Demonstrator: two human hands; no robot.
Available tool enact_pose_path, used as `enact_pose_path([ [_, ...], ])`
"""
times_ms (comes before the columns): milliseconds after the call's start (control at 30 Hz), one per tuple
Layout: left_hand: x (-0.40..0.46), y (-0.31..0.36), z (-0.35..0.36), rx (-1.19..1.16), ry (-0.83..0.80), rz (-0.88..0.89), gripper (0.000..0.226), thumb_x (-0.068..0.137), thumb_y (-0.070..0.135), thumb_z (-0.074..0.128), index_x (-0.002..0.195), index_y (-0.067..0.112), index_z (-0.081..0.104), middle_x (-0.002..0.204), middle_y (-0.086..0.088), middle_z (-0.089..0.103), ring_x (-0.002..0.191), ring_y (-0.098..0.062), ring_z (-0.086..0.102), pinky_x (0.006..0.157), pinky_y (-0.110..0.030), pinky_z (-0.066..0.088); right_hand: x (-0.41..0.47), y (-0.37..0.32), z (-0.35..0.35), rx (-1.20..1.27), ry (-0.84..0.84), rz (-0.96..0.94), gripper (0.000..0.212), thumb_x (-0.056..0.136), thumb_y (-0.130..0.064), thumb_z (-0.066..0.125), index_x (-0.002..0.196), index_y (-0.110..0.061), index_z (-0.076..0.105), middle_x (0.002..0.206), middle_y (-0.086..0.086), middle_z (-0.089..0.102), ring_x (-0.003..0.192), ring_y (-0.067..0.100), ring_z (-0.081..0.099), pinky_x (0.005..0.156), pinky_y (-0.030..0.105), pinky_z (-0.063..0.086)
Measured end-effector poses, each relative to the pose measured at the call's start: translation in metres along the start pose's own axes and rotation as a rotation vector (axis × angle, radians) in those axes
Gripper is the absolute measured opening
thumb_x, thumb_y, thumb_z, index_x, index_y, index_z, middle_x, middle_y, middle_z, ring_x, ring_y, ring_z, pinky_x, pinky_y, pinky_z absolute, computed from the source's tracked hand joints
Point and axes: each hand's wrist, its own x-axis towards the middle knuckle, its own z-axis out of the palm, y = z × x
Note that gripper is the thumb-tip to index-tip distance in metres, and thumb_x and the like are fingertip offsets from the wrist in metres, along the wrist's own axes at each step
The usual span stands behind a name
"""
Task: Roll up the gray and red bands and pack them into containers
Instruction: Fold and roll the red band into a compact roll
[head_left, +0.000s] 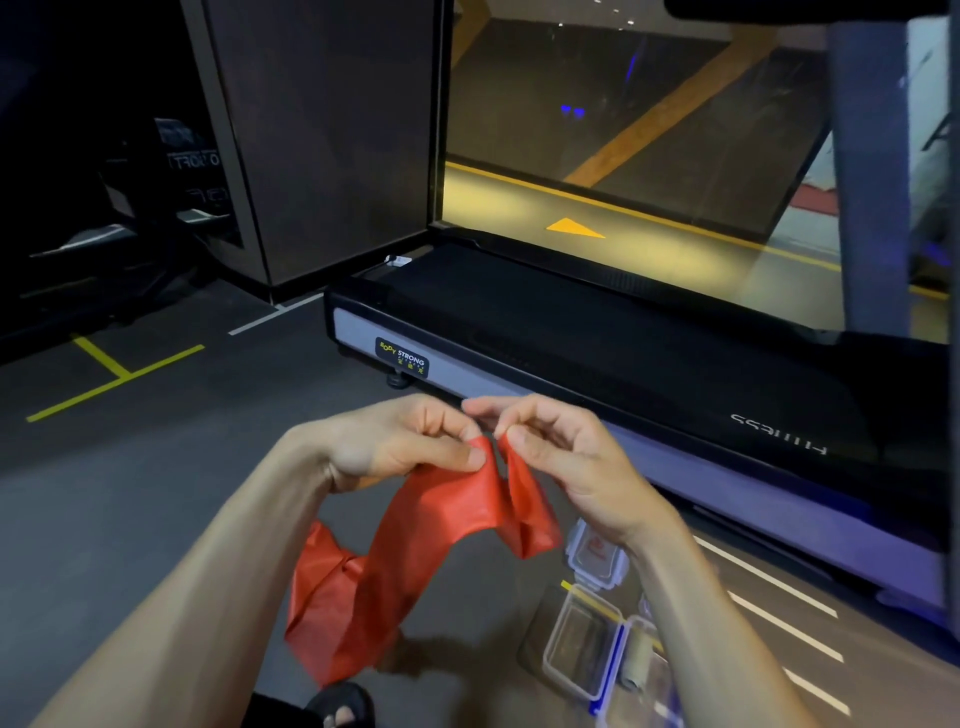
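Note:
The red band (415, 540) hangs in front of me, its top edge held up at chest height and its long tail drooping in crumpled folds toward the floor. My left hand (405, 441) pinches the top edge on the left with thumb and fingers. My right hand (556, 457) pinches the same edge just to the right, the two hands almost touching. On the floor at lower right lie clear plastic containers (582, 644) with blue clips, and a lid (597, 556) beside them. One container holds a grayish roll (641, 662), partly hidden by my right forearm.
A black and grey treadmill (623, 353) runs across the floor right ahead. Behind it stands a large glass pane (623, 130). Yellow tape lines (114, 374) and white lines (779, 603) mark the dark floor. A sandalled foot (343, 706) shows at the bottom edge.

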Motion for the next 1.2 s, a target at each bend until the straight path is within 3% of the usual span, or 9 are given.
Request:
enact_pose_path([
  [100, -0.003, 0.002, -0.001, 0.017, -0.046, 0.007, 0.021, 0.099, 0.007, 0.059, 0.079, 0.011, 0.064, 0.065, 0.008, 0.055, 0.062, -0.003, 0.049, 0.065, -0.015, 0.041, -0.002, 0.0, -0.002, -0.004, -0.067, 0.034, 0.009, 0.1, -0.006, 0.057, 0.102, 0.001, 0.063, 0.139, 0.012, 0.065, 0.13, 0.029, 0.061, 0.112, 0.044, 0.047],
  [233, -0.004, 0.003, -0.002, 0.096, -0.068, 0.009, 0.025, 0.099, 0.01, 0.063, 0.074, 0.013, 0.06, 0.059, 0.007, 0.039, 0.058, -0.005, 0.034, 0.062, -0.014, 0.034, -0.003, -0.002, 0.0, -0.06, -0.063, 0.09, 0.009, 0.098, -0.007, 0.062, 0.103, 0.0, 0.066, 0.133, 0.008, 0.069, 0.125, 0.022, 0.065, 0.108, 0.032, 0.049],
  [433, -0.006, 0.0, -0.004, 0.15, -0.076, -0.014, 0.023, 0.098, 0.021, 0.066, 0.075, 0.023, 0.064, 0.062, -0.001, 0.034, 0.06, -0.01, 0.026, 0.057, -0.022, 0.024, -0.001, -0.007, -0.002, -0.247, -0.086, 0.094, 0.009, 0.099, -0.017, 0.066, 0.102, -0.009, 0.07, 0.095, 0.008, 0.072, 0.09, 0.015, 0.065, 0.086, 0.031, 0.051],
  [567, -0.006, 0.0, -0.001, 0.067, -0.149, -0.03, 0.012, 0.101, 0.014, 0.06, 0.093, 0.013, 0.069, 0.069, 0.002, 0.056, 0.064, -0.005, 0.05, 0.067, -0.019, 0.04, 0.001, -0.011, -0.005, -0.112, -0.048, 0.039, 0.006, 0.097, -0.016, 0.067, 0.092, -0.017, 0.071, 0.077, -0.009, 0.065, 0.07, 0.006, 0.056, 0.069, 0.019, 0.044],
  [700, -0.005, -0.005, 0.003, 0.11, -0.208, -0.05, 0.021, 0.103, 0.009, 0.057, 0.103, 0.018, 0.076, 0.1, -0.006, 0.075, 0.092, -0.014, 0.069, 0.089, -0.032, 0.054, 0.002, -0.014, -0.009, 0.373, 0.065, 0.008, 0.012, 0.089, -0.024, 0.072, 0.092, -0.014, 0.066, 0.08, 0.005, 0.062, 0.076, 0.027, 0.066, 0.083, 0.046, 0.054],
  [900, -0.002, -0.002, 0.007, 0.131, -0.067, -0.012, 0.016, 0.096, 0.013, 0.068, 0.084, 0.021, 0.076, 0.081, -0.004, 0.071, 0.078, -0.013, 0.059, 0.08, -0.03, 0.047, -0.001, -0.011, -0.021, 0.552, 0.161, -0.048, 0.029, 0.079, -0.032, 0.086, 0.091, -0.015, 0.066, 0.084, 0.004, 0.06, 0.068, 0.011, 0.063, 0.07, 0.026, 0.057],
  [967, -0.001, -0.002, 0.009, 0.134, -0.034, 0.011, 0.023, 0.095, 0.012, 0.07, 0.075, 0.024, 0.073, 0.07, 0.008, 0.066, 0.069, -0.007, 0.052, 0.07, -0.026, 0.042, -0.001, -0.011, -0.023, 0.535, 0.21, -0.042, 0.02, 0.084, -0.029, 0.08, 0.09, -0.018, 0.065, 0.084, 0.0, 0.061, 0.067, 0.009, 0.058, 0.063, 0.022, 0.053],
  [1067, 0.001, 0.0, 0.011, 0.138, -0.013, 0.021, 0.036, 0.096, 0.006, 0.068, 0.068, 0.029, 0.073, 0.062, 0.018, 0.061, 0.06, 0.002, 0.048, 0.062, -0.018, 0.037, -0.001, -0.01, -0.024, 0.484, 0.31, -0.011, 0.013, 0.096, -0.018, 0.06, 0.084, -0.022, 0.065, 0.08, -0.003, 0.061, 0.064, 0.009, 0.054, 0.06, 0.023, 0.047],
  [1200, 0.0, 0.003, 0.014, 0.125, -0.013, 0.036, 0.044, 0.097, 0.002, 0.064, 0.065, 0.031, 0.073, 0.06, 0.02, 0.06, 0.057, 0.006, 0.047, 0.058, -0.013, 0.036, -0.001, -0.011, -0.024, 0.458, 0.323, 0.004, 0.012, 0.087, -0.029, 0.076, 0.083, -0.023, 0.066, 0.08, -0.004, 0.061, 0.064, 0.009, 0.053, 0.06, 0.024, 0.046],
])
